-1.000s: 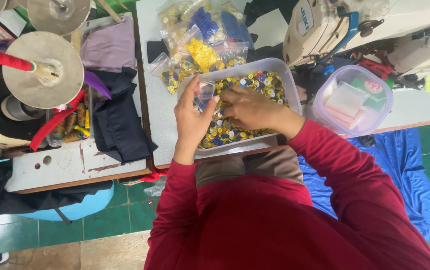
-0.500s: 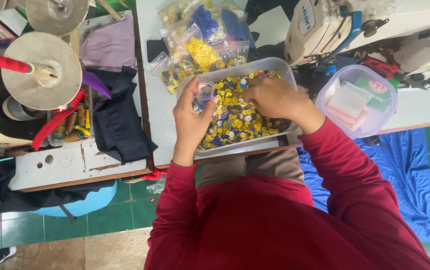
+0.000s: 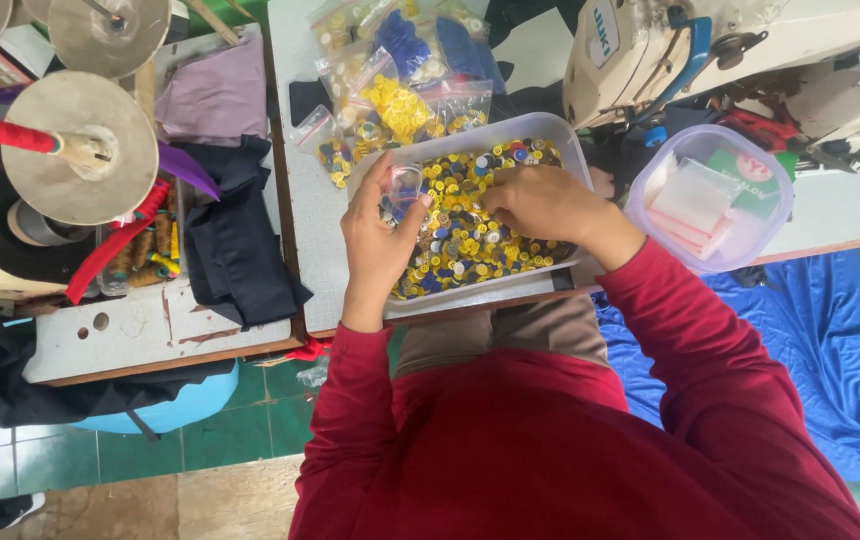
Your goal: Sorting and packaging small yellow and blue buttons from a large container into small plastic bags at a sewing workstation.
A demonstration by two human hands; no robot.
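Note:
A clear plastic tub (image 3: 562,140) full of yellow, blue and white buttons (image 3: 470,235) sits on the grey table in front of me. My left hand (image 3: 375,240) holds a small clear plastic bag (image 3: 405,185) upright at the tub's left side. My right hand (image 3: 540,205) reaches into the tub with its fingers curled, pinching among the buttons near the middle. Whether it holds a button is hidden by the fingers. Both arms wear red sleeves.
Several small bags of sorted buttons (image 3: 400,70) lie behind the tub. A round clear container with a purple rim (image 3: 710,195) stands at the right, beside a sewing machine (image 3: 650,50). Dark cloth (image 3: 235,240) and metal discs (image 3: 80,145) are at the left. Blue fabric (image 3: 830,350) lies on the floor.
My right hand moved from the tub's left part toward the right, then came back toward the middle. My left hand stayed at the tub's left side with the bag.

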